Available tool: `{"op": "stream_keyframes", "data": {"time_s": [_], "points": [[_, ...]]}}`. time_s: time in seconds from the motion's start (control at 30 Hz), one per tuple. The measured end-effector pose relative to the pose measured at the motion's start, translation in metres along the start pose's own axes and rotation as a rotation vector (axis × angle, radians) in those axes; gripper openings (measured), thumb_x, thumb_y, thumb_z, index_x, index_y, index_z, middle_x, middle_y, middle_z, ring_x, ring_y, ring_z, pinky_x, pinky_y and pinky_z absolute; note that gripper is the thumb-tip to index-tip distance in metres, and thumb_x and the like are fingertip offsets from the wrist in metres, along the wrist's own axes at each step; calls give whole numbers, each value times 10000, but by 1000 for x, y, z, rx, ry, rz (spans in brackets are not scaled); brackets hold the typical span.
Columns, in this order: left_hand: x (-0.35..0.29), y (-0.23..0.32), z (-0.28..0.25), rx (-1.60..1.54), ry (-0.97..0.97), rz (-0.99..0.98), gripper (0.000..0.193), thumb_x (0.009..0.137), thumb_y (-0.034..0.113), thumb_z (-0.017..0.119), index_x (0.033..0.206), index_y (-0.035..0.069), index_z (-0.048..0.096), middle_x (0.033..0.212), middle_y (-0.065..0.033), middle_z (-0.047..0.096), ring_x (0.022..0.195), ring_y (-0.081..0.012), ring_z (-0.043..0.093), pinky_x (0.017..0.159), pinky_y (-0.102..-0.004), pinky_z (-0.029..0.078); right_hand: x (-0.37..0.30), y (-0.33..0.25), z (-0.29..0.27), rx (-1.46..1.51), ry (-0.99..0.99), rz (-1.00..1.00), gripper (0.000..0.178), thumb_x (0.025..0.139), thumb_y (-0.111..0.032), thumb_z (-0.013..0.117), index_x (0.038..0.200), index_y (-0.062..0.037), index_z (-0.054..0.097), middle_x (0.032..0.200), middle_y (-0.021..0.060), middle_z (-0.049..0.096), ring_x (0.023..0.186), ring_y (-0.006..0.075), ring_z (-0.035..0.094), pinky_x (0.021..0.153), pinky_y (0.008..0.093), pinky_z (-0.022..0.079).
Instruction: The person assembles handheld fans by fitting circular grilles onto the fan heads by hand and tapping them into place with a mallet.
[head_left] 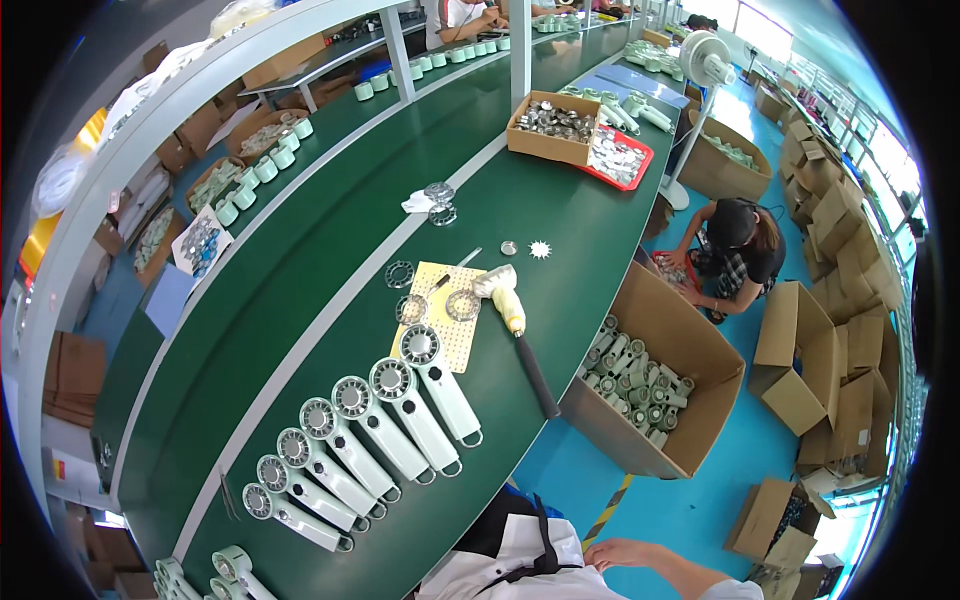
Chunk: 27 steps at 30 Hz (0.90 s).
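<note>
Here, six pale-green handheld fans [385, 425], one mallet [518, 325].

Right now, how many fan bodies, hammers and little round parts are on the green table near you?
Pale green handheld fan bodies in the row: 6
Hammer: 1
Loose round grille rings by the yellow pad: 3
Total: 10
</note>
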<state>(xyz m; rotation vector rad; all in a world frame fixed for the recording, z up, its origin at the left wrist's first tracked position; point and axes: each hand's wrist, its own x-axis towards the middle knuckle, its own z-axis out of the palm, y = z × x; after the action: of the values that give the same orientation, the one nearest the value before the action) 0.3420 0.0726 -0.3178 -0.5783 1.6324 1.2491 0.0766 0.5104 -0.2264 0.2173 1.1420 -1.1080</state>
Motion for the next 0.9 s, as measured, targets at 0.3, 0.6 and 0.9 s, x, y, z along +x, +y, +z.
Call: {"op": "stream_keyframes", "data": {"time_s": [0.3, 0.6, 0.9], "points": [[-9, 22, 46, 21, 44, -96, 663, 924, 424, 650, 1492, 136, 465, 1399, -185, 571, 1354, -335, 482, 1118, -458, 363, 16, -5, -53, 28, -217, 257, 365, 1038, -228, 499, 1313, -8, 595, 1290, 56, 628, 1152, 152, 579, 1050, 330, 431], [-69, -4, 25, 166, 28, -189, 686, 911, 415, 670, 1504, 147, 452, 1429, -193, 545, 1385, -325, 452, 1147, -459, 332, 42, 6, -57, -69, -368, 20, 305, 988, -87, 557, 1259, 41, 611, 1304, 88, 645, 1200, 184, 581, 1068, 336, 432], [-108, 23, 25, 251, -5, -214, 711, 899, 405, 689, 1517, 159, 438, 1460, -201, 518, 1416, -316, 421, 1175, -461, 302, 7, 45, -16, 400, -28, 29, 259, 991, -124, 591, 1207, 7, 646, 1182, 69, 678, 1102, 172, 624, 1027, 331, 451]]}}
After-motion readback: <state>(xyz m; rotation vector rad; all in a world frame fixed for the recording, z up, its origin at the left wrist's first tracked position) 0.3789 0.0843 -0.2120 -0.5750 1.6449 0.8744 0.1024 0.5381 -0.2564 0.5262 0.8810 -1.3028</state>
